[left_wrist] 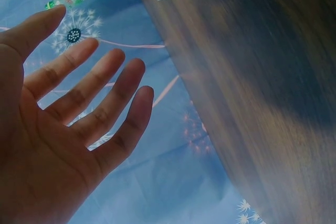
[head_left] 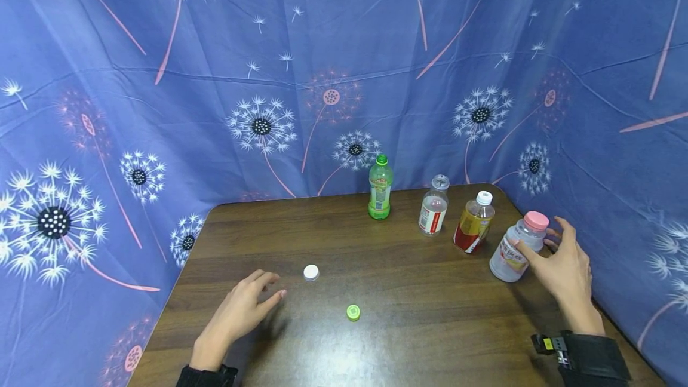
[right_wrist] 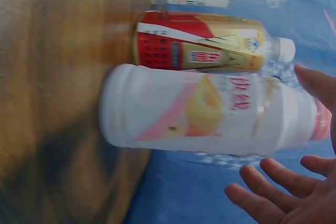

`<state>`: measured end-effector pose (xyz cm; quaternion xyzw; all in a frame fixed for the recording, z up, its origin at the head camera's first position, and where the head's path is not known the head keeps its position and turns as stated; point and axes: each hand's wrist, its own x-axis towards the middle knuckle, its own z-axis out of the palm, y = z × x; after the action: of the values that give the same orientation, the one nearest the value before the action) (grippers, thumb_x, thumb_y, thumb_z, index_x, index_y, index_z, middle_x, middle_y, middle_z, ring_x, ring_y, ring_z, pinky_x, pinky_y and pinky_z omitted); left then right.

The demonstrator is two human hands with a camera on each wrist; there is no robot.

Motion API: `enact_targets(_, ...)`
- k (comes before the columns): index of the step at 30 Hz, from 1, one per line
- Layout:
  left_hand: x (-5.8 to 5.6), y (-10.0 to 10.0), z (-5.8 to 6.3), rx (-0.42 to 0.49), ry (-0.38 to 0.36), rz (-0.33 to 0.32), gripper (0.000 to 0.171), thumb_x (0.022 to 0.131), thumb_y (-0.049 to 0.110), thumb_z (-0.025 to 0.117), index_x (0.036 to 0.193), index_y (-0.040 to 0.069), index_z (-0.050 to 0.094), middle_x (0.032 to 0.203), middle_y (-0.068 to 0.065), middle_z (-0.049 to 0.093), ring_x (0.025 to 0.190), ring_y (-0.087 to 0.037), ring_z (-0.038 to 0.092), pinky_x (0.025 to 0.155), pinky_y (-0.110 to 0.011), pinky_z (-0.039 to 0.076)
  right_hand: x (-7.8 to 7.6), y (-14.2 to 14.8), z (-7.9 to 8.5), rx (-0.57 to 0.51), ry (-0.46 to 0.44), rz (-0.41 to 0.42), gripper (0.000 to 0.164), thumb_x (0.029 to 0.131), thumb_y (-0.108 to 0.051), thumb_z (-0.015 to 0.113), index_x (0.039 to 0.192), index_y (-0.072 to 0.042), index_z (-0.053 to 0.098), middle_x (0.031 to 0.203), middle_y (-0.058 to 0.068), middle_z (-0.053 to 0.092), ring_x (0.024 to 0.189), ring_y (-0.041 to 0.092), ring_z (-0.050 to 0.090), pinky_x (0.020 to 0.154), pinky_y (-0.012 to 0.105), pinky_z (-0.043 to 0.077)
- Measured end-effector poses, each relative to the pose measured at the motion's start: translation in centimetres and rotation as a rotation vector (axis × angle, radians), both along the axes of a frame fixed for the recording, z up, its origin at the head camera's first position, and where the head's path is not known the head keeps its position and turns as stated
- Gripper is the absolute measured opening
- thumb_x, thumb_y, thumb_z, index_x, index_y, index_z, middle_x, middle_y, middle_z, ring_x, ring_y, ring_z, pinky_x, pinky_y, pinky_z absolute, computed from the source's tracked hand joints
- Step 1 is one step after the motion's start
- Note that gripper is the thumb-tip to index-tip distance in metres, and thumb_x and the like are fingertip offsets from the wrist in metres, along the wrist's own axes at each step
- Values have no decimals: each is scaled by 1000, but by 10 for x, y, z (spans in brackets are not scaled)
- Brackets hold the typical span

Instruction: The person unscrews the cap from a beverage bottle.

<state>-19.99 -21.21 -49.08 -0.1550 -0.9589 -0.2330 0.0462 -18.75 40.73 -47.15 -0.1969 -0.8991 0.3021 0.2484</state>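
My right hand (head_left: 564, 264) is at the right side of a white plastic bottle (head_left: 515, 252) with a pink cap (head_left: 536, 221). In the right wrist view the white bottle (right_wrist: 205, 111) stands between the thumb and the spread fingers (right_wrist: 262, 192), which look apart from it. My left hand (head_left: 236, 313) hovers over the left of the table, its fingers relaxed and holding nothing. Just right of its fingertips lies a white cap (head_left: 311, 272), and farther right a green cap (head_left: 353, 312). In the left wrist view the palm of the left hand (left_wrist: 79, 114) shows, fingers spread.
Left of the white bottle stand a red-and-gold labelled bottle (head_left: 474, 223) with a white cap, an uncapped clear bottle (head_left: 433, 206) and an uncapped green bottle (head_left: 380, 189). They are on a brown wooden table (head_left: 258, 232). A blue dandelion-print cloth (head_left: 215, 34) hangs behind and at both sides.
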Motion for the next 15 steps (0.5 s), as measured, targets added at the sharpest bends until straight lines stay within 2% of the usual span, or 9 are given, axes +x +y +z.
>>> enact_targets(4,0,1,0,-2,-15,3,33,94,38,72,122,20,69,117,1,67,103,-18,66,75,-36,57,5,-3,16,33,50,-27,106,78,-57,81,160,-20,25,149,23,50,128,54,48,93,71,35)
enact_targets(8,0,3,2,-6,-28,17,33,94,38,72,122,21,69,116,1,68,103,-18,67,75,-36,57,8,-12,34,118,212,-7,97,74,-47,87,154,-17,41,143,23,56,125,53,51,95,68,37)
enact_targets(11,1,7,3,-5,-32,24,31,94,37,72,121,21,69,114,2,68,103,-20,67,75,-38,57,5,-26,49,179,359,51,90,69,-36,92,147,-15,52,139,22,59,125,50,54,96,67,39)
enact_targets(15,1,16,4,6,-9,12,29,93,36,73,118,21,70,113,3,69,102,-20,68,78,-40,57,-6,-54,67,219,463,165,89,65,-29,95,144,-15,56,139,21,59,125,48,56,95,67,42)
